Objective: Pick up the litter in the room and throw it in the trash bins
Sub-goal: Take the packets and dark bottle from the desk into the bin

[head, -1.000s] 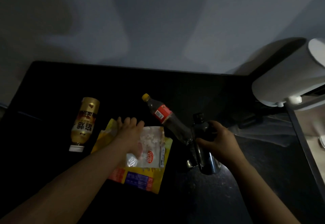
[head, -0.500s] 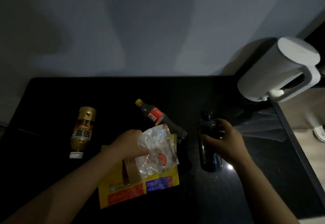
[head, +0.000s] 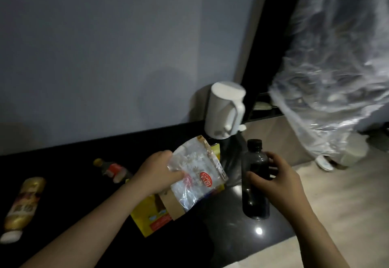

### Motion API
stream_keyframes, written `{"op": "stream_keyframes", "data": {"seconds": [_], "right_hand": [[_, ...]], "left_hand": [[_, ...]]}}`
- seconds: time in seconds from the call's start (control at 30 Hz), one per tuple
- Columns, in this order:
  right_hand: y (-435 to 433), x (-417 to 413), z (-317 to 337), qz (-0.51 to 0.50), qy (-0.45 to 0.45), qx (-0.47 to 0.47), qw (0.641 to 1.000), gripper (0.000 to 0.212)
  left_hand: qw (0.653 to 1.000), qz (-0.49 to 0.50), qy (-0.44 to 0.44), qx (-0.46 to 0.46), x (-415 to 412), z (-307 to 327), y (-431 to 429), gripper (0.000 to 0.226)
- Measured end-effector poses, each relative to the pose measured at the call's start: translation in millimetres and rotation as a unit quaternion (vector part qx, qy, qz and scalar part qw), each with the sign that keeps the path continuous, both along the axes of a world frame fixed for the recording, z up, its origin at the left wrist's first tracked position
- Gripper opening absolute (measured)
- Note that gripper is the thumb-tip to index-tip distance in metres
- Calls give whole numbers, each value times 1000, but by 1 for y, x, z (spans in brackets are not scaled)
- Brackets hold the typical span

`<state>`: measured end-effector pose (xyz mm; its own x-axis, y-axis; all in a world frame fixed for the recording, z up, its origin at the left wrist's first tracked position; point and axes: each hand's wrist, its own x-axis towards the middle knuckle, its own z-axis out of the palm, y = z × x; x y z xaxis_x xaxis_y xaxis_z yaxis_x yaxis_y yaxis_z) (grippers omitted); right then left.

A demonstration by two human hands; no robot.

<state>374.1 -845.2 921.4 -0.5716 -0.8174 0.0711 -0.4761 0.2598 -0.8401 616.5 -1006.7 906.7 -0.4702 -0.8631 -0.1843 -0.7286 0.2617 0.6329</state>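
My left hand [head: 156,174] grips a clear snack bag with a red logo [head: 194,175] together with a yellow wrapper [head: 150,213], both lifted off the black tabletop [head: 63,211]. My right hand [head: 273,181] holds a dark plastic bottle [head: 255,175] upright above the table's right end. A small cola bottle with a red label [head: 112,168] lies on the table behind my left forearm. A gold-labelled bottle with a white cap [head: 23,204] lies at the far left.
A white kettle [head: 226,110] stands at the table's back right corner against the grey wall. A large clear plastic sheet or bag [head: 328,74] hangs at the right over the beige floor [head: 336,204]. A white shoe [head: 325,162] shows beneath it.
The view has swung right. My left hand has lifted the snack bag and yellow wrapper off the table, and my right hand has carried the dark bottle toward the table's right end.
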Motion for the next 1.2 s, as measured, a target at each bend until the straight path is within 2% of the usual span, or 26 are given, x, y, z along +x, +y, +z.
{"op": "stream_keyframes", "data": {"seconds": [0.13,0.3,0.4,0.53,0.67,0.8,1.2], "right_hand": [[73,-68,30,-71,31,-38,996,50],[154,-140,53,-164,49,-60,983,58],[196,-172,66,-212,66,-80,972,54],[237,-212,79,-266,85,-77,957,48],[264,-266,86,-316,111,-48,941,55],[277,-329,97,-366,148,-21,918,69],[271,-499,117,-442,163,-1,882,64]], "left_hand": [[997,-24,68,-40,-94,29,43,34],[986,-88,136,-29,-203,56,94,41],[978,-131,155,-36,-262,66,122,44],[968,-184,167,-40,-339,74,153,37],[952,-234,197,-28,-420,80,170,32],[937,-274,215,-39,-503,86,172,26],[907,-357,220,-41,-717,107,158,30]]}}
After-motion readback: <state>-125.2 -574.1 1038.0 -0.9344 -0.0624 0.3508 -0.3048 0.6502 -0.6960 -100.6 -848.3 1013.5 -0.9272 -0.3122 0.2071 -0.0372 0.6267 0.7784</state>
